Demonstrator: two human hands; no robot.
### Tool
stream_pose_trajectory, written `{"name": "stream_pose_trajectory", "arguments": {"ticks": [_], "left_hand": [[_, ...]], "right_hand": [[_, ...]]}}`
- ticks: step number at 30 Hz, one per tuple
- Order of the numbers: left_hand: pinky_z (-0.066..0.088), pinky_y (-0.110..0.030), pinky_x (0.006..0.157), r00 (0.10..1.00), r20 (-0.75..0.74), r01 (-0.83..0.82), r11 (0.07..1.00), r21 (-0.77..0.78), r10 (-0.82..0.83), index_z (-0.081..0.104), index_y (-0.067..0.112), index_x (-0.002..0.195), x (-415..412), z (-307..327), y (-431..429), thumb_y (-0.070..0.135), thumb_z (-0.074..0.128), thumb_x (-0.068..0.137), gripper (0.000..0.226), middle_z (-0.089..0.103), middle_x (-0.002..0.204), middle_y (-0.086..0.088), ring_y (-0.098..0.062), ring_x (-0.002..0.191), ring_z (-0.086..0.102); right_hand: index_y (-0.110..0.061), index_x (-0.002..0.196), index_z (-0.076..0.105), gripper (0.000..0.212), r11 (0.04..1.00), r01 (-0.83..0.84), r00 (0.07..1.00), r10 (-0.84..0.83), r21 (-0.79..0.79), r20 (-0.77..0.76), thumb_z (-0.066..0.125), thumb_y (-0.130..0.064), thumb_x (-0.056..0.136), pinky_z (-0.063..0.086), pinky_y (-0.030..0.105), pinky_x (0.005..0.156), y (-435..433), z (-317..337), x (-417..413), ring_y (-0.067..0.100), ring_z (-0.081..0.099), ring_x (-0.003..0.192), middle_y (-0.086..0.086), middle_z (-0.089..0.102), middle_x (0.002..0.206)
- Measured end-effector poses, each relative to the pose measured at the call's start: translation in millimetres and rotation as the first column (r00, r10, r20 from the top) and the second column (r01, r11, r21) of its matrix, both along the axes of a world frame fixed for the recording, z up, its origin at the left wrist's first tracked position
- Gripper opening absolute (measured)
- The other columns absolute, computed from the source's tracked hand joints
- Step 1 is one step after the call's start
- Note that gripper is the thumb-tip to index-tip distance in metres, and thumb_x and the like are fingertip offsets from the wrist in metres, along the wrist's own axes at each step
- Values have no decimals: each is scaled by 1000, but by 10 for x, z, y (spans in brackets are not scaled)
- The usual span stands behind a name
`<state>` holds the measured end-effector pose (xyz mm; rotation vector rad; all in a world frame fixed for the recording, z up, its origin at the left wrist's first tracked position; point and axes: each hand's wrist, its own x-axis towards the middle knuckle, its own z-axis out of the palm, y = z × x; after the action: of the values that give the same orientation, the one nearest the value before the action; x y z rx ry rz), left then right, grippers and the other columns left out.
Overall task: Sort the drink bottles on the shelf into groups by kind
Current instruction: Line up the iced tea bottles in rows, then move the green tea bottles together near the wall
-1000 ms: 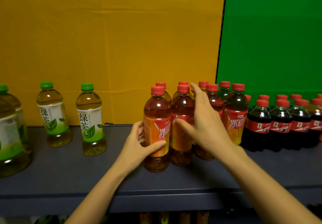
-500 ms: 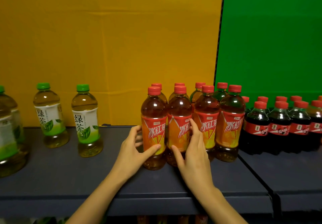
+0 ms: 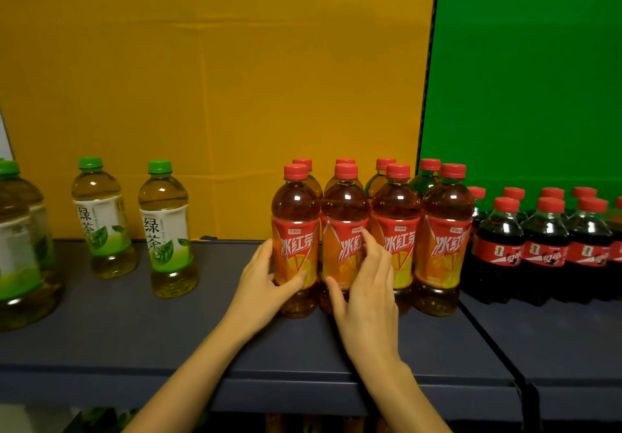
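Left hand (image 3: 266, 281) grips the end iced-tea bottle (image 3: 295, 217) on the shelf (image 3: 134, 331); right hand (image 3: 367, 284) grips the neighbouring bottle (image 3: 343, 207). Green-tea bottles (image 3: 165, 230) stand well left of it, cola bottles (image 3: 545, 240) right. Judged nearly sorted; only tidying is left.

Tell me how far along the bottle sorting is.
Done: cola bottles grouped at right, iced tea bottles packed in two rows mid-shelf. In hand: left hand grips the front-left tea bottle, right hand holds its neighbour. Left: the green tea bottles stand spaced apart.

绿茶 on green-capped bottles (image 3: 164, 230), 冰红茶 on red-labelled bottles (image 3: 442, 247)
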<state>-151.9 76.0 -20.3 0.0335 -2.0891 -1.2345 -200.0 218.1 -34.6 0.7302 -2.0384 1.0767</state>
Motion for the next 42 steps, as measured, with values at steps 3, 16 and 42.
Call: {"name": "stream_pose_trajectory", "arguments": {"ticks": [3, 16, 42], "left_hand": [[48, -22, 95, 1000, 7, -11, 999, -30, 11, 39, 46, 120, 52, 2, 5, 26, 72, 77, 59, 56, 120, 19, 9, 108, 55], [43, -14, 79, 780, -322, -596, 794, -120, 537, 58, 19, 95, 901, 49, -996, 13, 68, 79, 20, 54, 91, 10, -1, 86, 53], [42, -37, 89, 885, 127, -447, 893, -41, 449, 40, 3, 117, 547, 177, -2691, 23, 81, 65, 69, 45, 119, -14, -26, 113, 45]], "right_hand": [[-16, 142, 20, 76, 998, -45, 999, 46, -47, 16, 66, -21, 82, 29, 23, 100, -1, 1, 20, 16, 32, 131, 5, 34, 140], [-23, 126, 43, 40, 776, -612, 790, 609, 153, 71, 56, -27, 88, 39, 18, 94, -880, 402, 574, 0, 43, 113, -11, 45, 120], [-15, 127, 37, 70, 935, -337, 846, 353, -112, 398, 77, -24, 70, 45, 43, 97, -2259, 192, 213, 18, 50, 116, 4, 52, 123]]}}
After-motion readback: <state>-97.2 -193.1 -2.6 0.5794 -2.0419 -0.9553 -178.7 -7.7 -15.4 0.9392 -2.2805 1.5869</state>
